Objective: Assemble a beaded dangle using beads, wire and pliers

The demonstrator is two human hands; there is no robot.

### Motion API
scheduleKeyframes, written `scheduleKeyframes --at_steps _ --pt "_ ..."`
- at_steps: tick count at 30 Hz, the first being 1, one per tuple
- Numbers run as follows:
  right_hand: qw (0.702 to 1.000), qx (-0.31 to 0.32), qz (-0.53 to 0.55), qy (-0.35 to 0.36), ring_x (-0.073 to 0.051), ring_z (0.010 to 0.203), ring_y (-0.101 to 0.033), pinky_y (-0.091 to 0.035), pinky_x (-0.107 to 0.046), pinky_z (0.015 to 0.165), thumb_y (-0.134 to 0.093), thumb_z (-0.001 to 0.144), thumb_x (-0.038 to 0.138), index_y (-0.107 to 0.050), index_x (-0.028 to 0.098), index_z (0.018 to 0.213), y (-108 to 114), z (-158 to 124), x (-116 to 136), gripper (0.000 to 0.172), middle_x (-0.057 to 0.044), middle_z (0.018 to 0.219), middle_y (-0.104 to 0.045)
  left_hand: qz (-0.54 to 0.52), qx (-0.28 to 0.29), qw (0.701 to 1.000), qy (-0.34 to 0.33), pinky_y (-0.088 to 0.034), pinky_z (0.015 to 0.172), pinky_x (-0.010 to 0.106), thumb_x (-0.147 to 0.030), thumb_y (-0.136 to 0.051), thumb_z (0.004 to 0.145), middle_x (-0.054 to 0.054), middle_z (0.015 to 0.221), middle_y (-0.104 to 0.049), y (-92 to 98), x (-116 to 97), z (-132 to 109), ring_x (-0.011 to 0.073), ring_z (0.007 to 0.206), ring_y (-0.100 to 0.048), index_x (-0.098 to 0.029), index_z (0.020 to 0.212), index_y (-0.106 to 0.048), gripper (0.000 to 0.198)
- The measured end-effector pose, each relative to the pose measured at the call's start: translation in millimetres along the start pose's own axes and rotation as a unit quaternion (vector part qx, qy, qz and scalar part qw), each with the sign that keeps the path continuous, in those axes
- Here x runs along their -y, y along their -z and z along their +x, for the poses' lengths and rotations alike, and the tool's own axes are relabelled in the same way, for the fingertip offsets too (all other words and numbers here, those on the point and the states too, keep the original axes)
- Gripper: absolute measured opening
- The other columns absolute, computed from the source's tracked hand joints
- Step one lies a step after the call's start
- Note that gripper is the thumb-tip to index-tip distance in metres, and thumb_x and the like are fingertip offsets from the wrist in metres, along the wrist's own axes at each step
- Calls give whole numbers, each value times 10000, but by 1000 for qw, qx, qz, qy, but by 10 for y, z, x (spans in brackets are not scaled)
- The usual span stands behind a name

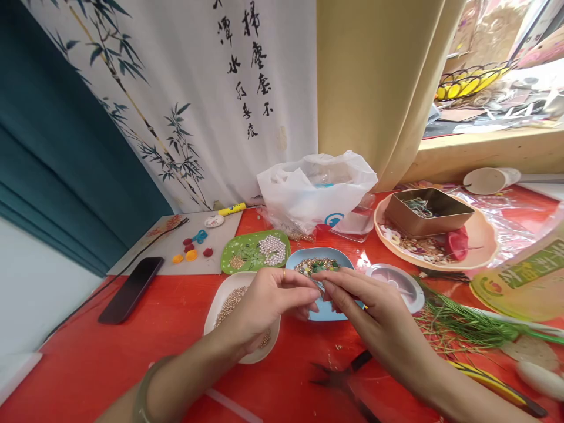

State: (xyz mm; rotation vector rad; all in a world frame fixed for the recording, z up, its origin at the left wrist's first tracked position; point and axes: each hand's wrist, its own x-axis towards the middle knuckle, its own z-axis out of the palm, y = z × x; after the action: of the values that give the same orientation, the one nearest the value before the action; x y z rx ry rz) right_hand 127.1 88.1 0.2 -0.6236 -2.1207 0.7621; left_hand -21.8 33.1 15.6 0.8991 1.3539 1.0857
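Note:
My left hand [275, 296] and my right hand [368, 296] meet above a blue plate [328, 313], fingertips almost touching. On the left, thumb and fingers are pinched together; on the right, the fingers are pressed together too. What lies between the fingertips is too small to make out. Gold, green and yellow beads [315, 265] fill the back of the plate. Under my left wrist stands a white dish [212, 296] of small gold beads [233, 301]. Dark-handled pliers [337, 379] lie on the red table [273, 388], below my right hand.
A green tray [229, 252] holds white pearls. Behind it stands a white plastic bag [299, 194]. Rightward are a round clear box [416, 294], a peach plate [484, 247] bearing a metal tin [423, 220], and green wire stems [467, 320]. A phone [131, 291] lies left.

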Motion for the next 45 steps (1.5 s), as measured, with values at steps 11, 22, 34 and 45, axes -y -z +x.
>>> scheduleKeyframes --at_steps 11,22,34,45 --pt "972 -1 -172 161 -140 577 -491 -419 -246 457 -324 859 99 -554 72 1016 -53 -57 -87 280 -76 698 -546 -8 8 1000 0 -388 566 216 -190 -617 666 -2 546 -569 1 -17 -10 89 539 -501 -135 637 -648 70" --pt "901 47 -335 272 -176 579 -412 -361 -283 436 -246 868 79 -561 41 954 13 -20 -103 329 -86 671 -522 -60 40 997 28 -374 547 196 -189 -626 662 -10 533 -548 4 -27 4 71 523 -476 -127 634 -650 72" --pt "891 17 -351 289 -168 552 -378 -313 -290 459 -242 860 67 -598 119 733 32 -5 -81 382 -61 604 -479 -62 44 997 27 -392 559 207 -203 -654 649 7 562 -585 21 -28 -12 83 538 -508 -129 621 -640 81" --pt "888 12 -344 305 -176 551 -330 -259 -298 471 -272 856 53 -605 111 681 50 0 -81 381 -68 584 -464 -55 46 997 20 -389 552 198 -210 -656 667 5 561 -597 29 -16 -7 67 521 -507 -126 625 -649 94"
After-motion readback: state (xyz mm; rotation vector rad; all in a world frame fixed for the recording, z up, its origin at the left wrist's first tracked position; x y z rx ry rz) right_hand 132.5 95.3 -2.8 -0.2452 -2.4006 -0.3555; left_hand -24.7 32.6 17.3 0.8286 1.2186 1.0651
